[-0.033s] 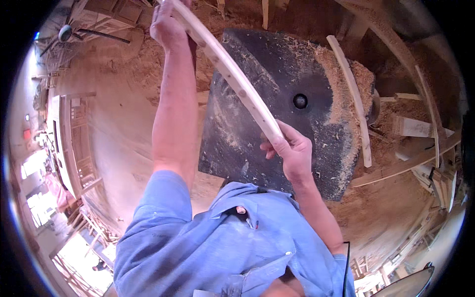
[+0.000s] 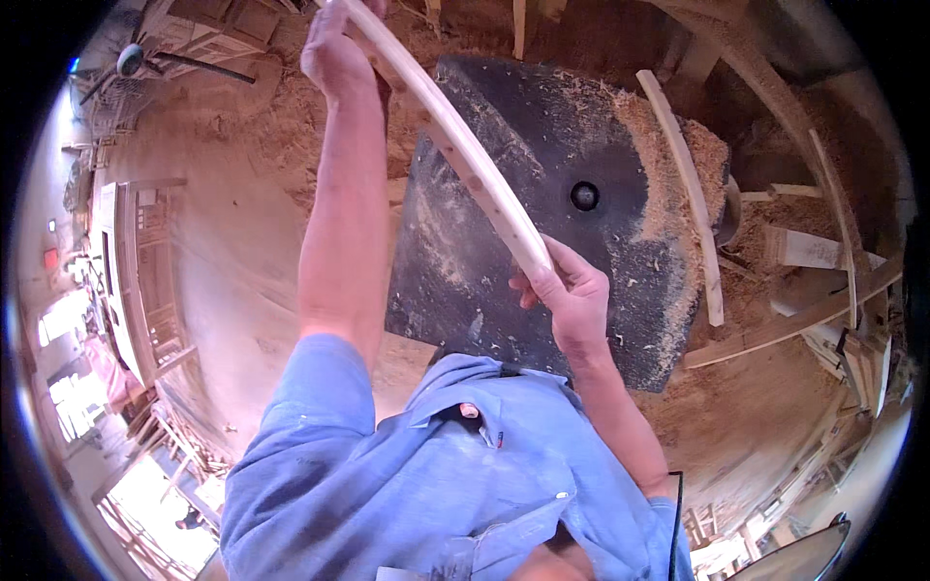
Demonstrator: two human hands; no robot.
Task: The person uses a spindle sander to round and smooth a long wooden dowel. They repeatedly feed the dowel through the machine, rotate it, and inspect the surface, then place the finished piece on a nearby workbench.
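A long, pale, gently curved wooden strip [image 2: 441,107] with several dark spots along its side slants from the upper left toward the middle. My left hand [image 2: 334,56], arm stretched out, is closed around its far part at the top edge of the view. At the near end, my right hand [image 2: 578,295] pinches the strip between thumb and fingers. Beneath the strip lies a dark, dusty flat machine table [image 2: 542,334], with a round black spindle or knob [image 2: 584,196] standing in it to the strip's right. Whether the strip touches the table I cannot tell.
Another curved strip [image 2: 685,169] lies along the table's right side amid wood shavings [image 2: 664,218]. Farther right are a long beam [image 2: 756,339] and a board offcut [image 2: 809,249]. A fan [image 2: 129,60] stands at the far left, above a wooden panelled frame [image 2: 145,281].
The strip has turned slightly in my hands, showing more of its pale top face and less of the spotted side. My left hand has shifted a little to the right.
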